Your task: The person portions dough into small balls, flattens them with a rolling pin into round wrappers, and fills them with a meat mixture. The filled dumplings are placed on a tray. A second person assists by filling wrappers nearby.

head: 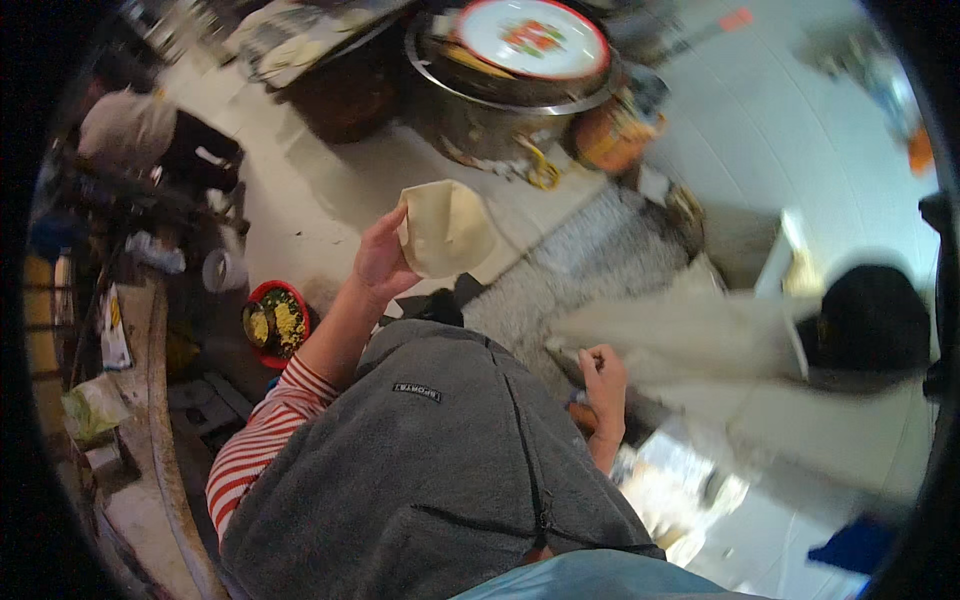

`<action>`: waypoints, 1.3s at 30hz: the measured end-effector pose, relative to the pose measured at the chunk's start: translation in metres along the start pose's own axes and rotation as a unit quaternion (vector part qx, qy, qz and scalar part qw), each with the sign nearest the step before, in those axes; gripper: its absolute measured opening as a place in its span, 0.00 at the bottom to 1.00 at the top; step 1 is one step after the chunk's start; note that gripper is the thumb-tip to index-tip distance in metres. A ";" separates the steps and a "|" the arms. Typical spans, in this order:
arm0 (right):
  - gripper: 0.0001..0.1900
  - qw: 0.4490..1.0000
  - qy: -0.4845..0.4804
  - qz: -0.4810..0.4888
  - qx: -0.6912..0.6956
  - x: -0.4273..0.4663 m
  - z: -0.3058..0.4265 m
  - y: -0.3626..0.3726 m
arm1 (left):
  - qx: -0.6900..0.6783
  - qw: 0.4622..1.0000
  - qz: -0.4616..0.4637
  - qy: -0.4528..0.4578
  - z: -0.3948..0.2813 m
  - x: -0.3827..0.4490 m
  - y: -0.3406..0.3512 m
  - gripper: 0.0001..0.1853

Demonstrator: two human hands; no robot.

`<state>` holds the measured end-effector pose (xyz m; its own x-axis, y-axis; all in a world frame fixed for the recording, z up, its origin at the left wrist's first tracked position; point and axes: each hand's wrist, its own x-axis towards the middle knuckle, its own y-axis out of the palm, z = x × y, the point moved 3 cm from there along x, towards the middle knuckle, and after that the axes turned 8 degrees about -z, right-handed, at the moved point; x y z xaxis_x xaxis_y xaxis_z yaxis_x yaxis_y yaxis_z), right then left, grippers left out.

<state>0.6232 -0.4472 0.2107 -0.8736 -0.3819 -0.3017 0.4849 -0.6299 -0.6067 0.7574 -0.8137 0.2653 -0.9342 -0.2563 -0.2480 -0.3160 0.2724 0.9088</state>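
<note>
My left hand (384, 255) holds a thin, round sheet of pale dough (454, 232) by its left edge, thumb on the near face. The sheet is raised in front of me and slightly creased down the middle. My right hand (604, 382) hangs low beside my grey fleece vest (420, 450), its fingers curled, and nothing shows in them. To the left of my left forearm, lower down, stands a red bowl (276, 362) with chopped greens and yellow crumbled pieces, probably egg. Something round lies over the bowl's left side.
A large metal pot (480, 124) stands ahead, with a red-rimmed enamel plate (476, 26) on top. Yellow-handled scissors (544, 176) lie beside it. Flat pale pieces rest on a tray (360, 34) at upper left. A worn ledge (142, 390) runs along the left. At right is a blurred black cap (870, 326).
</note>
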 end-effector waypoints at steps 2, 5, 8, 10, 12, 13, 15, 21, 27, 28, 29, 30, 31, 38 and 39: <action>0.16 0.993 -0.094 0.023 -0.073 0.071 0.053 0.043 | -0.005 0.995 -0.058 0.077 -0.066 0.001 -0.029 0.30; 0.17 0.971 -0.197 0.087 -0.107 0.164 0.121 0.104 | -0.052 0.978 -0.101 0.172 -0.148 -0.013 -0.058 0.32; 0.15 0.944 -0.231 0.164 -0.168 0.241 0.172 0.161 | -0.105 0.945 -0.112 0.290 -0.199 -0.035 -0.084 0.33; 0.14 0.921 -0.250 0.201 -0.222 0.286 0.206 0.199 | -0.137 0.911 -0.208 0.330 -0.222 -0.047 -0.110 0.32; 0.14 0.895 -0.275 0.228 -0.266 0.327 0.244 0.242 | -0.218 0.870 -0.249 0.365 -0.247 -0.054 -0.137 0.30; 0.14 0.880 -0.296 0.242 -0.282 0.346 0.267 0.266 | -0.231 0.849 -0.275 0.386 -0.262 -0.058 -0.150 0.30; 0.15 0.850 -0.334 0.271 -0.303 0.381 0.319 0.319 | -0.265 0.829 -0.258 0.419 -0.296 -0.064 -0.169 0.29; 0.14 0.776 -0.449 0.323 -0.303 0.438 0.525 0.509 | -0.282 0.756 -0.264 0.528 -0.425 -0.086 -0.189 0.27; 0.15 0.689 -0.578 0.385 -0.207 0.419 0.717 0.694 | -0.272 0.712 -0.293 0.578 -0.542 -0.105 -0.235 0.27; 0.15 0.677 -0.600 0.376 -0.199 0.412 0.740 0.719 | -0.276 0.709 -0.287 0.582 -0.566 -0.111 -0.248 0.27; 0.14 0.689 -0.578 0.386 -0.206 0.407 0.759 0.744 | -0.260 0.719 -0.262 0.588 -0.592 -0.117 -0.260 0.27; 0.13 0.686 -0.572 0.378 -0.245 0.402 0.773 0.768 | -0.275 0.713 -0.283 0.579 -0.618 -0.124 -0.275 0.27; 0.13 0.680 -0.595 0.358 -0.236 0.395 0.788 0.788 | -0.271 0.719 -0.281 0.574 -0.648 -0.130 -0.289 0.27; 0.13 0.692 -0.478 0.459 -0.286 0.362 0.836 0.903 | -0.268 0.751 -0.263 0.543 -0.848 -0.170 -0.351 0.27; 0.13 0.694 -0.466 0.473 -0.279 0.360 0.846 0.918 | -0.259 0.750 -0.262 0.550 -0.868 -0.172 -0.357 0.27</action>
<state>0.7891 -1.7347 0.1677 0.3559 -0.8817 -0.3097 0.5048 0.4603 -0.7303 1.1744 -1.6716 0.2749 0.0869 -0.8895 -0.4485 -0.2184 -0.4563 0.8626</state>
